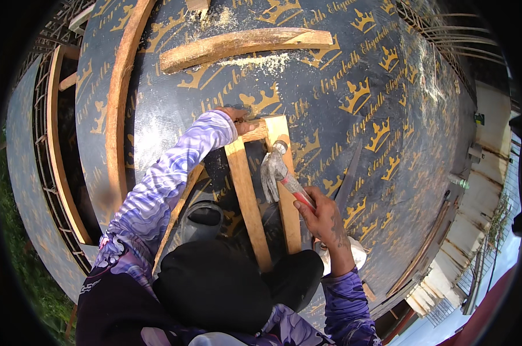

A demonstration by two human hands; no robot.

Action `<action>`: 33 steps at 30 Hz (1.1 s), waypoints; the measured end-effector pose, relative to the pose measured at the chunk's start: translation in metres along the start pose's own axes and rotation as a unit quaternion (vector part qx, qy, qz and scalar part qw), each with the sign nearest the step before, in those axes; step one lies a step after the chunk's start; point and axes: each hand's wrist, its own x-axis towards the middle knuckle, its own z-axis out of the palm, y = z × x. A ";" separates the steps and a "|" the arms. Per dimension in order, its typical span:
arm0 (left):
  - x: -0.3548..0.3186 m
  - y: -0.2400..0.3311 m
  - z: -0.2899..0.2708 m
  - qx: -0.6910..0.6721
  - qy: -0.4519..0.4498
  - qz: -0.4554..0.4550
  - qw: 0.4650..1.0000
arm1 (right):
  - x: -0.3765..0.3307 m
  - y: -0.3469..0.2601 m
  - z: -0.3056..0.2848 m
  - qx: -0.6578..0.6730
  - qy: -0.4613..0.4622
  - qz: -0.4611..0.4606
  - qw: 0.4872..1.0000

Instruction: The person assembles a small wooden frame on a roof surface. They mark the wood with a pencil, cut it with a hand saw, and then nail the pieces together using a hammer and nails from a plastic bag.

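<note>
In my right hand (325,222) is a claw hammer (276,172), its fingers closed around the red-and-grey handle. The steel head is over the right rail (290,222) of a narrow wooden frame. My left hand (239,121) grips the far end of this frame, at the short crosspiece (253,134) joining the two rails. The left rail (247,202) runs back toward my black-clad legs, where its near end meets them. Part of the left hand's fingers is hidden behind the wood and sleeve.
A bowed timber (244,47) lies beyond the frame amid sawdust. Long wooden beams (121,98) edge the dark, gold-printed panel (330,115) at left, beside a gap with rebar. A saw-like blade (348,180) lies to the right. Left of the frame is a dark rounded object (202,222).
</note>
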 end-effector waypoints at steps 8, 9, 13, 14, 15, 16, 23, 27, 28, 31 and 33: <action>0.030 -0.027 0.028 0.039 0.022 0.128 0.991 | 0.037 -0.029 -0.050 -0.205 -0.115 -0.140 0.962; 0.029 -0.026 0.031 0.040 0.014 0.126 0.991 | 0.044 -0.034 -0.050 -0.237 -0.136 -0.146 0.951; 0.027 -0.017 0.028 0.071 0.001 0.101 0.992 | 0.077 -0.028 -0.037 -0.322 -0.144 -0.195 0.915; 0.027 -0.016 0.026 0.065 0.000 0.106 0.992 | 0.084 -0.035 -0.032 -0.351 -0.135 -0.194 0.906; 0.027 -0.015 0.024 0.060 -0.002 0.112 0.992 | 0.089 -0.038 -0.031 -0.379 -0.126 -0.192 0.896; 0.026 -0.017 0.024 0.055 -0.003 0.114 0.992 | 0.090 -0.037 -0.029 -0.377 -0.126 -0.197 0.896; 0.024 -0.015 0.021 0.049 -0.009 0.104 0.993 | 0.094 -0.048 -0.024 -0.380 -0.187 -0.166 0.891; 0.023 -0.017 0.021 0.047 -0.004 0.109 0.993 | 0.098 -0.056 -0.022 -0.402 -0.235 -0.143 0.873; 0.021 -0.015 0.021 0.044 -0.005 0.104 0.994 | 0.099 -0.056 -0.022 -0.399 -0.225 -0.145 0.877; 0.020 -0.011 0.019 0.046 -0.007 0.094 0.994 | 0.098 -0.052 -0.020 -0.390 -0.197 -0.156 0.886; 0.021 -0.007 0.019 0.059 -0.008 0.091 0.994 | 0.091 -0.044 -0.017 -0.382 -0.180 -0.173 0.890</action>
